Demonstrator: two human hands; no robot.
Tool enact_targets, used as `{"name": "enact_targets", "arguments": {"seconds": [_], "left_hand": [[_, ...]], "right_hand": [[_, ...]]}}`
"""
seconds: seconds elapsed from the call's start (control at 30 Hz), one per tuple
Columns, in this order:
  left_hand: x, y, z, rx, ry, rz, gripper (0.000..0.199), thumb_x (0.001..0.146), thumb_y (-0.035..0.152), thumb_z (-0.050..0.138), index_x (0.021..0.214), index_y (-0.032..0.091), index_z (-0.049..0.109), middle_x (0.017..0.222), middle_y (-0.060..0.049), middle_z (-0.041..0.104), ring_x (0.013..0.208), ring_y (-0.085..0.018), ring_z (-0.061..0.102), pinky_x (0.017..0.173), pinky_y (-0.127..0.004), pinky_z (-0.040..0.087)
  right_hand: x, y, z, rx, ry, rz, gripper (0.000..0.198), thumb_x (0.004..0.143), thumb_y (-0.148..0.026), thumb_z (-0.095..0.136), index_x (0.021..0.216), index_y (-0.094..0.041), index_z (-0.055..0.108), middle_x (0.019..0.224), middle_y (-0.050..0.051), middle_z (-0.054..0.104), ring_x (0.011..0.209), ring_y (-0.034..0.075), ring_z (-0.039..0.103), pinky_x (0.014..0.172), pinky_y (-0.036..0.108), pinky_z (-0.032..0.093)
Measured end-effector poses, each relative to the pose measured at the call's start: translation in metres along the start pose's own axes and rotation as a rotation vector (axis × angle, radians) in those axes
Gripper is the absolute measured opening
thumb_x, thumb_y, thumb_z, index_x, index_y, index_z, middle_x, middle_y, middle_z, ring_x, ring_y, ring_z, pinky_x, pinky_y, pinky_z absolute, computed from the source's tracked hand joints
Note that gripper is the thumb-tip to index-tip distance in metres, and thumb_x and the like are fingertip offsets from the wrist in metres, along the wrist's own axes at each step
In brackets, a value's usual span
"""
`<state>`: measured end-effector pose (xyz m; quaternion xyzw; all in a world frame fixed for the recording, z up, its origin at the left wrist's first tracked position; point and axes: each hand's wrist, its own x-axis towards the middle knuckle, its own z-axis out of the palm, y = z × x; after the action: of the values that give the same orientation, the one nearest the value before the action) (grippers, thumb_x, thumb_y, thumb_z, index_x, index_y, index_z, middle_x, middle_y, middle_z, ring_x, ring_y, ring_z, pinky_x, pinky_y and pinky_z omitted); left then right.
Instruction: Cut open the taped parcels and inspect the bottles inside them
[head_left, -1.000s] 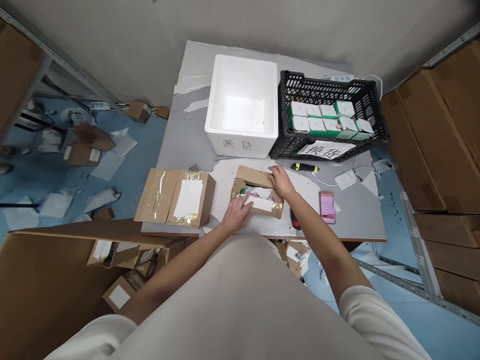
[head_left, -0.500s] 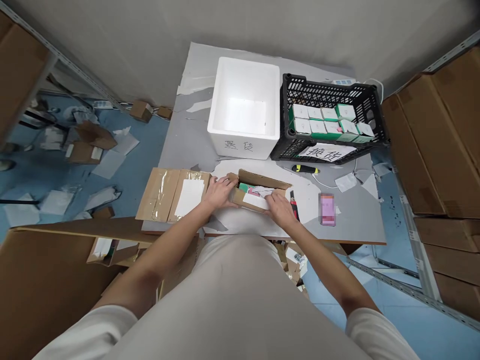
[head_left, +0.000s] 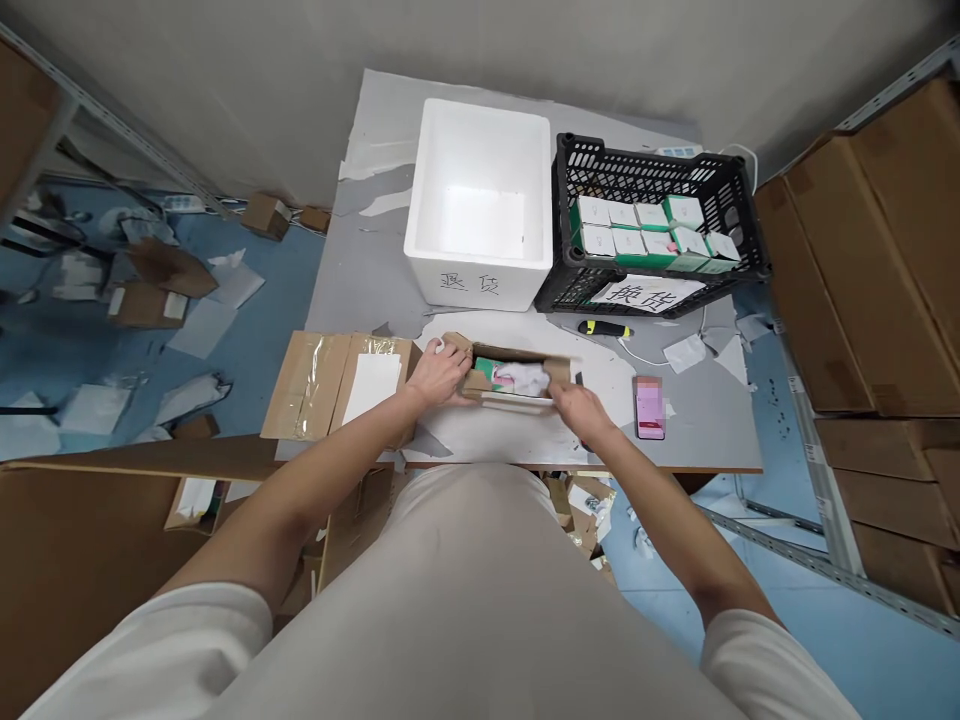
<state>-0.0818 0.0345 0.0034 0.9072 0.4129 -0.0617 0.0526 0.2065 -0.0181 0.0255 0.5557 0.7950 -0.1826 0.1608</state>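
A small opened cardboard box (head_left: 475, 384) lies on the table in front of me. Inside it show a green-and-pink package (head_left: 487, 370) and crumpled white material (head_left: 525, 379). My left hand (head_left: 439, 374) grips the box's left end, fingers bent over the flap. At the opposite end my right hand (head_left: 581, 408) is closed on the right flap; its fingertips are partly hidden. A utility knife (head_left: 579, 380) lies mostly covered by that hand. Just left of my left hand stand taped cardboard boxes (head_left: 306, 385), one bearing a white label.
Behind the box stand a white foam box (head_left: 480, 275) and a black crate (head_left: 664, 170) holding several white-and-green cartons. A black-and-yellow cutter (head_left: 604, 329) and a phone (head_left: 649, 408) lie to the right. Large cartons fill the right-hand shelf, and paper litters the floor at left.
My right hand has shifted right, from the box's front edge to its right flap. The front flap has folded down, showing more of the contents. My left hand stays at the left end.
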Motion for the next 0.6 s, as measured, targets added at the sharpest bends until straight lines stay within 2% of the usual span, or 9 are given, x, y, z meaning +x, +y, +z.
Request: {"name": "enact_targets", "arguments": {"seconds": [0.1, 0.2, 0.27, 0.37, 0.47, 0.53, 0.6], "left_hand": [[0.005, 0.001, -0.001, 0.0, -0.008, 0.01, 0.073, 0.068, 0.057, 0.063, 0.124, 0.011, 0.055, 0.111, -0.019, 0.062, 0.106, -0.034, 0.047, 0.095, -0.051, 0.023], [0.007, 0.003, -0.002, -0.014, -0.01, -0.015, 0.07, 0.067, 0.058, 0.063, 0.12, 0.011, 0.057, 0.109, -0.019, 0.062, 0.105, -0.034, 0.048, 0.093, -0.051, 0.025], [0.006, 0.003, -0.004, -0.029, -0.016, -0.031, 0.07, 0.069, 0.058, 0.061, 0.121, 0.011, 0.056, 0.11, -0.02, 0.062, 0.106, -0.034, 0.048, 0.093, -0.05, 0.026], [0.003, 0.005, -0.012, -0.056, -0.076, -0.025, 0.068, 0.07, 0.046, 0.063, 0.126, 0.009, 0.051, 0.117, -0.019, 0.059, 0.11, -0.032, 0.047, 0.089, -0.045, 0.03], [0.001, 0.013, -0.026, -0.062, -0.15, -0.094, 0.051, 0.072, 0.028, 0.06, 0.12, 0.012, 0.055, 0.118, -0.017, 0.059, 0.109, -0.031, 0.049, 0.084, -0.042, 0.033], [0.004, 0.025, -0.035, -0.041, -0.13, -0.158, 0.035, 0.076, 0.025, 0.055, 0.108, 0.011, 0.062, 0.111, -0.017, 0.061, 0.104, -0.031, 0.052, 0.083, -0.043, 0.033], [0.01, 0.041, -0.041, -0.023, -0.068, -0.166, 0.029, 0.081, 0.026, 0.051, 0.1, 0.01, 0.065, 0.104, -0.018, 0.063, 0.099, -0.031, 0.055, 0.082, -0.044, 0.033]], "right_hand": [[-0.007, -0.001, 0.006, -0.12, 0.108, 0.058, 0.035, 0.086, -0.003, 0.037, 0.111, -0.015, 0.058, 0.103, 0.012, 0.065, 0.089, 0.023, 0.061, 0.078, 0.032, 0.042], [-0.024, -0.003, 0.035, -0.204, 0.236, -0.106, 0.041, 0.089, -0.004, 0.028, 0.117, -0.012, 0.057, 0.121, 0.016, 0.06, 0.111, 0.026, 0.055, 0.096, 0.039, 0.037], [-0.036, -0.003, 0.059, -0.203, 0.315, -0.221, 0.048, 0.087, -0.003, 0.028, 0.131, -0.009, 0.048, 0.14, 0.017, 0.047, 0.129, 0.026, 0.041, 0.105, 0.042, 0.03], [-0.045, -0.001, 0.074, -0.167, 0.311, -0.287, 0.059, 0.083, 0.0, 0.031, 0.142, -0.006, 0.035, 0.149, 0.017, 0.035, 0.139, 0.025, 0.029, 0.108, 0.043, 0.028], [-0.037, 0.003, 0.051, -0.135, 0.214, -0.313, 0.05, 0.087, -0.005, 0.034, 0.135, -0.012, 0.048, 0.143, 0.015, 0.045, 0.132, 0.025, 0.04, 0.103, 0.04, 0.034], [-0.022, 0.004, 0.024, -0.136, 0.137, -0.282, 0.037, 0.09, -0.012, 0.038, 0.119, -0.017, 0.062, 0.131, 0.013, 0.056, 0.117, 0.025, 0.052, 0.094, 0.037, 0.04], [-0.004, 0.001, -0.002, -0.166, 0.082, -0.249, 0.03, 0.091, -0.015, 0.041, 0.106, -0.018, 0.067, 0.117, 0.012, 0.064, 0.105, 0.023, 0.058, 0.086, 0.034, 0.041]]}}
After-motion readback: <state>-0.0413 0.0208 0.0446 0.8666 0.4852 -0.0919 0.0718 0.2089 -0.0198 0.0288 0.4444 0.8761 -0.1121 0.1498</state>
